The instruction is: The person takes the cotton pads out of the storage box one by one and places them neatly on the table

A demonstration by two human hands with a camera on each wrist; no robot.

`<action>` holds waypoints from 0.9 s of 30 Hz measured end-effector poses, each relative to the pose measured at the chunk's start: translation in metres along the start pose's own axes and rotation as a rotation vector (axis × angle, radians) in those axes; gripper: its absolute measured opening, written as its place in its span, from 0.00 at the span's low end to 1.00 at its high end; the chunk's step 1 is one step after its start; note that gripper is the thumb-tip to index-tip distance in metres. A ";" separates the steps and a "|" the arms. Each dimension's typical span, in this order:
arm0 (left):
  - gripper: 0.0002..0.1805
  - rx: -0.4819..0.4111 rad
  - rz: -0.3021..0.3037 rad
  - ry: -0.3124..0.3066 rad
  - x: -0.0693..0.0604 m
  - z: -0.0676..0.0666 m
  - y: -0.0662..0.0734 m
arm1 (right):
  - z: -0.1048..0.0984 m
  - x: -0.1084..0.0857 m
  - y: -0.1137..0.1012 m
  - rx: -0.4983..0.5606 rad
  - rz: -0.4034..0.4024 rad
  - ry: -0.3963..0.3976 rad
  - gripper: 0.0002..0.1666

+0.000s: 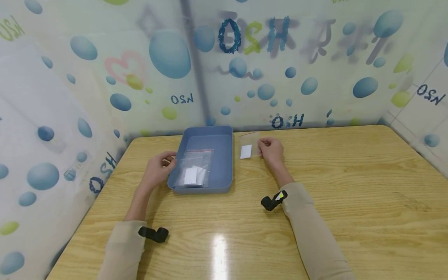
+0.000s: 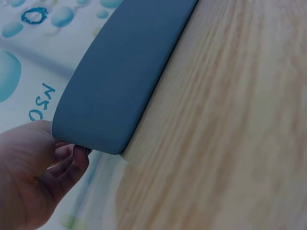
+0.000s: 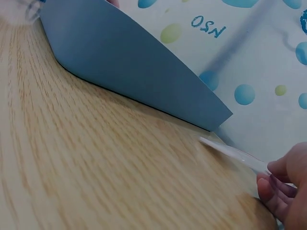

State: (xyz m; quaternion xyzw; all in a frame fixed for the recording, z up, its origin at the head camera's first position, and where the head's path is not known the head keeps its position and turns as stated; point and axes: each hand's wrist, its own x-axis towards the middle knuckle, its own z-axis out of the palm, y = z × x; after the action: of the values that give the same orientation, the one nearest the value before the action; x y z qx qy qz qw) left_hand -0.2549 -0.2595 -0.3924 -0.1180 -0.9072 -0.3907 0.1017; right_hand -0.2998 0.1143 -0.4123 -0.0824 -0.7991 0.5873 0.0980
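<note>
A blue-grey plastic tray (image 1: 222, 167) stands on the wooden table, with several clear zip bags (image 1: 192, 175) holding white pieces inside its left front part. My left hand (image 1: 159, 169) grips the tray's left rim; in the left wrist view this hand (image 2: 33, 172) is partly hidden behind the tray wall (image 2: 110, 81). To the right of the tray, my right hand (image 1: 273, 151) pinches the right edge of another clear zip bag (image 1: 246, 151) with a white piece in it. In the right wrist view the bag (image 3: 235, 153) is seen edge-on between thumb and fingers.
The wooden table (image 1: 350, 175) extends to the right and toward me. Behind it hangs a curtain-like backdrop (image 1: 224, 89) printed with blue and green dots, and similar material stands at the left. A small black camera sits on each sleeve.
</note>
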 end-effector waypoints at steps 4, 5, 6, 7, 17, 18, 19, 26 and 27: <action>0.15 -0.003 0.002 -0.004 0.000 -0.001 0.001 | -0.001 0.000 0.000 -0.074 -0.033 0.014 0.16; 0.15 -0.004 0.002 -0.006 0.000 -0.001 0.001 | -0.001 0.000 0.000 -0.089 -0.037 0.016 0.16; 0.15 -0.004 0.002 -0.006 0.000 -0.001 0.000 | -0.002 -0.001 0.000 -0.100 -0.038 0.016 0.17; 0.15 -0.002 0.002 -0.007 0.000 -0.001 0.000 | -0.002 -0.001 -0.001 -0.111 -0.037 0.015 0.17; 0.16 0.003 -0.001 -0.018 -0.001 0.000 0.000 | -0.008 -0.003 -0.002 -0.112 0.034 0.017 0.21; 0.16 0.002 -0.003 -0.018 -0.001 0.000 0.000 | -0.009 -0.002 -0.002 -0.107 0.040 0.019 0.21; 0.16 0.002 -0.005 -0.017 0.000 0.000 0.000 | -0.010 -0.002 -0.003 -0.105 0.045 0.022 0.22; 0.15 0.005 -0.010 -0.008 0.000 0.000 0.000 | -0.013 -0.003 -0.008 -0.120 0.086 0.030 0.23; 0.15 0.007 -0.008 -0.007 0.000 0.000 0.000 | -0.013 -0.004 -0.009 -0.124 0.088 0.031 0.23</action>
State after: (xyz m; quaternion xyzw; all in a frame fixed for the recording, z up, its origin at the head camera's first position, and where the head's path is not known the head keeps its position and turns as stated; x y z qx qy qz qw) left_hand -0.2549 -0.2590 -0.3925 -0.1155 -0.9093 -0.3878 0.0975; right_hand -0.2930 0.1231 -0.4000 -0.1321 -0.8279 0.5393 0.0792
